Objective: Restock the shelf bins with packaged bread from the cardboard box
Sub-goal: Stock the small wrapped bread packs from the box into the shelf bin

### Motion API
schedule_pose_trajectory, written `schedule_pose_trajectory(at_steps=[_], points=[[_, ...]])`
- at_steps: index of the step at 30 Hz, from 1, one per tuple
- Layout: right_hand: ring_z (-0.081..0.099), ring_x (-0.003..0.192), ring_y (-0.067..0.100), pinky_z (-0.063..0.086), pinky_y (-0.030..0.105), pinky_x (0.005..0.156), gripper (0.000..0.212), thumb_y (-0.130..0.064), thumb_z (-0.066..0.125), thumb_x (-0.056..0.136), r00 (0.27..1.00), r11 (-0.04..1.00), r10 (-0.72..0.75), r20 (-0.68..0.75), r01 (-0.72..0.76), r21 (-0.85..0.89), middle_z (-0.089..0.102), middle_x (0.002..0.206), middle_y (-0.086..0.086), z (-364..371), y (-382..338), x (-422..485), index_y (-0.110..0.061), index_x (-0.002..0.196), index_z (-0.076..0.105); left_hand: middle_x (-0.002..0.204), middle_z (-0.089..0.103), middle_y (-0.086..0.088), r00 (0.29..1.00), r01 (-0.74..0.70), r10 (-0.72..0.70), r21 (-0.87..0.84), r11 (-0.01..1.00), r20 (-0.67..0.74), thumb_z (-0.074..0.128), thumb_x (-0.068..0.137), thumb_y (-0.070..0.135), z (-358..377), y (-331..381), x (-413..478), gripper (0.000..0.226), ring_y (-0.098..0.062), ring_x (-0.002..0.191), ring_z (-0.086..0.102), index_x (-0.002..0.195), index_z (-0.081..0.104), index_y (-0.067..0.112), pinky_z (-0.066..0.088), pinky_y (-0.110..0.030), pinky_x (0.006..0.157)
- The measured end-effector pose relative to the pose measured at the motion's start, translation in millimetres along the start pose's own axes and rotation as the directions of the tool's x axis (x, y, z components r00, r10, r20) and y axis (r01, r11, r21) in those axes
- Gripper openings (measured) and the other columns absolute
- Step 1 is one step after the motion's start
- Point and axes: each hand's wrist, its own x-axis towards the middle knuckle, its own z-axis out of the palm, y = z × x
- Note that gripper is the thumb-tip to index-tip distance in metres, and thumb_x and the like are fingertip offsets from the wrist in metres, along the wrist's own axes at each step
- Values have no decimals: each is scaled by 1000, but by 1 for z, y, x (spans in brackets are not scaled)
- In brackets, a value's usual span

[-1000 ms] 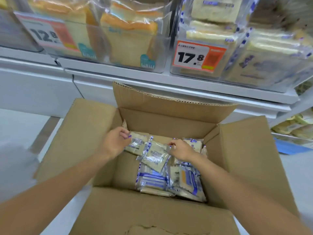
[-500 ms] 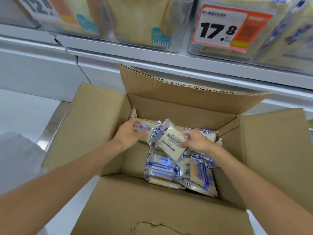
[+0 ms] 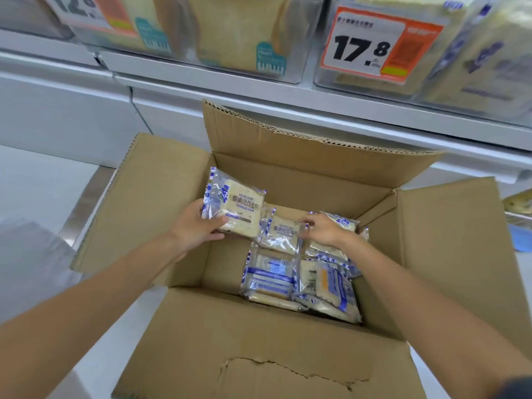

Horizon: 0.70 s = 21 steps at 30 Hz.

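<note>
Where the cardboard box (image 3: 288, 335) stands open below the camera, its near flap (image 3: 218, 326) shows a torn patch of peeled paper, and two bare forearms reach over it into the box. On the right side of the box floor lies a heap of packs (image 3: 302, 283), clear film with blue-and-white print, some flat and some on edge; the left side of the floor is bare cardboard. The left hand (image 3: 195, 228) grips a bread pack (image 3: 236, 211) by its lower left corner, thumb on the front and fingers curled behind, holding it nearly upright above the floor, close to the left wall. Just beside it the right hand (image 3: 322, 228) pinches the right edge of a second pack (image 3: 283, 233), which lies tilted on top of the heap, label up. Behind the hands the far flap (image 3: 302, 145) stands up against a white shelf (image 3: 259, 93). On the shelf sit clear bins: the left bin (image 3: 293, 67) holds bagged toast loaves, and the right bin (image 3: 331, 79), which holds packs with purple print, carries a price tag (image 3: 374, 44) reading 17.8.
</note>
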Motion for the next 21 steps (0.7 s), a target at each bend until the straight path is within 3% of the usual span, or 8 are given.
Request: schedule_pose_trajectory(at_steps=[4,6,8,10,13,15,18,21], points=[[24,146,29,26,37,117,78,-26,60,95,999,992,17,37,-12,-125,18,162,9,34,-2,42,-16,156,11,117,67,-6,999,-47,48,28,998,-25,63,92,7,1,-2,5,34,-24,102,68,124,54,8,60,-27,76],[14,148,33,18,43,120,87,-30,61,94,997,977,62,41,-52,-208,14,162,12,45,-1,54,-20,156,2,118,66,-5,998,-54,56,55,997,-19,64,91,6,1,-4,6,36,-23,102,68,126,53,9,60,-27,76],[31,139,34,28,41,114,74,-32,66,90,998,936,52,-23,-57,-346,32,151,14,51,2,60,-20,152,26,118,67,-6,998,-57,59,81,995,-26,64,91,6,0,-7,9,37,-21,101,68,126,54,9,60,-27,77],[42,124,31,37,37,103,58,-33,71,86,998,930,11,-70,-36,-367,43,134,11,49,4,61,-16,136,48,117,67,-5,997,-63,66,99,993,-27,64,91,6,1,-9,11,36,-20,101,68,126,55,10,60,-27,77],[51,100,23,41,31,79,34,-16,76,81,997,986,-58,-59,48,-160,51,108,5,35,8,47,-18,105,52,116,67,-1,997,-70,71,90,994,-16,62,92,4,8,-9,12,35,-16,100,67,125,54,14,60,-26,77],[49,84,17,39,30,68,33,-3,74,78,990,996,-94,-106,93,-7,50,89,-2,17,6,23,-19,89,47,113,67,2,996,-70,74,96,993,-39,60,93,4,13,-9,12,31,-15,100,67,120,53,17,59,-32,81],[50,81,14,41,30,71,32,-2,76,74,964,978,-195,-180,204,33,54,86,-6,-17,-5,-25,-20,84,52,115,66,-3,990,-88,103,148,985,-94,57,95,7,21,-2,7,23,-23,104,66,114,53,20,58,-45,86],[62,91,8,49,23,81,29,-6,77,77,940,945,-266,-212,297,134,65,96,-9,-44,-32,-78,-26,88,59,111,63,-2,993,-107,112,85,991,-45,50,98,5,38,18,-9,24,-15,92,65,116,50,21,59,-27,72]])
